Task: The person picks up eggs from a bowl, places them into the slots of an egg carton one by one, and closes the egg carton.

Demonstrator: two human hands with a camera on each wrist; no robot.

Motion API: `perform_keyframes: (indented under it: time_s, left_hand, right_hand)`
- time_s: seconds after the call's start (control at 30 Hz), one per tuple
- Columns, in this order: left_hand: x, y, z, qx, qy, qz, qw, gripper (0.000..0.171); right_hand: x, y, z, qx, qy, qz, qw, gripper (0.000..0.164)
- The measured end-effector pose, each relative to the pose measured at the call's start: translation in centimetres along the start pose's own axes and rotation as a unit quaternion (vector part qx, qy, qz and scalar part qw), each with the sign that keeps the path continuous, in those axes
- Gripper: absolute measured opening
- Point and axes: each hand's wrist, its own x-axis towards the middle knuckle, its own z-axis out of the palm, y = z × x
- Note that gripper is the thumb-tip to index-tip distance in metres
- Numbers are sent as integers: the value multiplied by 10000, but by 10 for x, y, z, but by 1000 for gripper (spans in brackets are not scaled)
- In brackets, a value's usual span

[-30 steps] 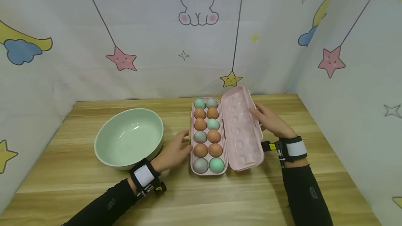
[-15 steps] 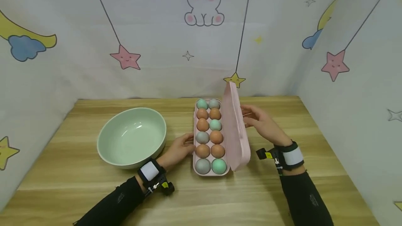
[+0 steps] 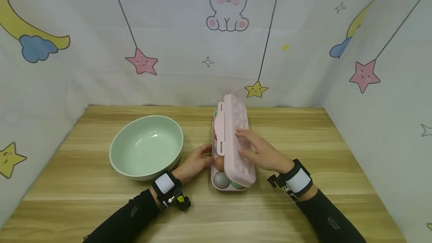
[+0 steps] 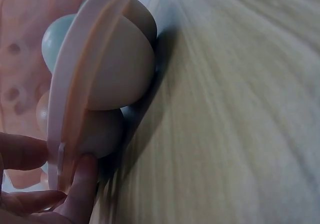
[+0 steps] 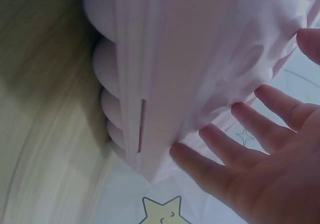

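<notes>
A pink plastic egg carton (image 3: 216, 187) lies lengthwise on the table, its hinged lid (image 3: 232, 164) tilted partway down over the eggs. Under the lid's raised left side show a grey egg (image 3: 221, 180), a brown egg (image 3: 219, 163) and part of a green egg (image 3: 237, 185); most others are hidden. My left hand (image 3: 195, 164) is at the carton's left edge; in the left wrist view its fingers (image 4: 82, 184) pinch the base's rim from both sides. My right hand (image 3: 266, 155) touches the lid's bumpy outside with spread, nearly straight fingers (image 5: 275, 124).
A large pale green bowl (image 3: 145, 153) stands just left of my left hand, close to the wrist strap. The wooden table (image 3: 270, 216) ends at a white cloth backdrop (image 3: 175, 48) with printed stars and a rabbit; cloth also hangs along both sides.
My right hand has swung the lid from lying back on the right, through upright, to leaning left over the eggs. My left hand has come up to the carton and taken its edge.
</notes>
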Motion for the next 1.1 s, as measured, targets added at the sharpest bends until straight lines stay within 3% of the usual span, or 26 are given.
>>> perform_keyframes:
  time_s: [0.2,0.4,0.63,0.83,1.0,1.1]
  left_hand:
    - [0,5,2,-888,127,-473,9948,46]
    - [-2,14,1,-1493,366,-1053,9825,74]
    - [7,17,4,-1301,303,-1181,9840,61]
    - [9,12,4,-1196,347,-1314,9835,43]
    - [10,12,5,-1005,631,-1425,9827,42]
    - [11,14,6,-730,805,-1309,9854,52]
  right_hand:
    - [-3,1,12,-828,-117,-322,9960,57]
    - [-4,2,26,-1512,-313,-364,9873,59]
    - [-1,-2,36,-2046,-706,-153,9762,51]
    - [0,-1,37,-2011,-784,-10,9764,51]
    - [5,12,35,-1868,-486,253,9809,53]
    - [13,21,33,-1803,-174,329,9829,55]
